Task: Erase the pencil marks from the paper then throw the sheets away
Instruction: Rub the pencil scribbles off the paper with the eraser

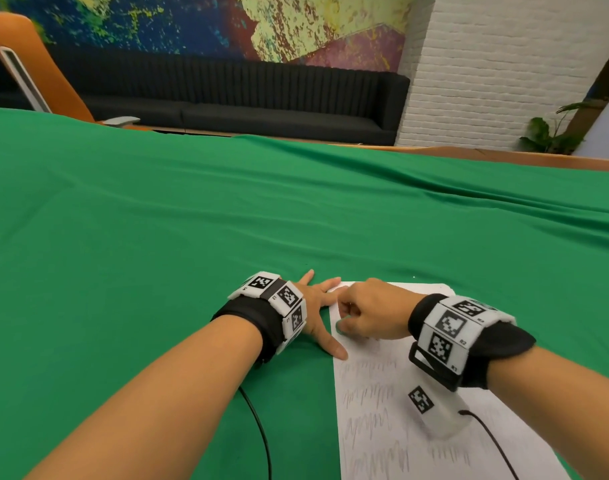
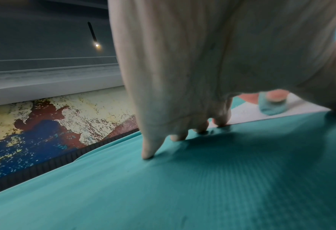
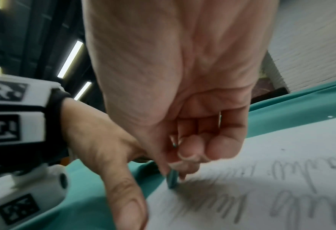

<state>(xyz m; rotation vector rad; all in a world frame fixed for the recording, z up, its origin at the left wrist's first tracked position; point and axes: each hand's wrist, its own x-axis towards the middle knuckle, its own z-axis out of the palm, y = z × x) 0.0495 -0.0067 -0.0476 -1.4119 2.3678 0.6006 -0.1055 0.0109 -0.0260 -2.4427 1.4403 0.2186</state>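
Head view shows the left hand (image 1: 315, 306) spread flat, fingers straight, pinning the paper's (image 1: 382, 410) left edge to the green-covered desk (image 1: 157, 237) so it won't slide, while the right hand (image 1: 372, 311) pinches a small green eraser (image 3: 172, 179) down onto the pencil marks (image 1: 369, 398).

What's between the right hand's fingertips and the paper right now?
A small green eraser, pinched by the right hand and touching the paper near its left edge. The right wrist view shows it best.
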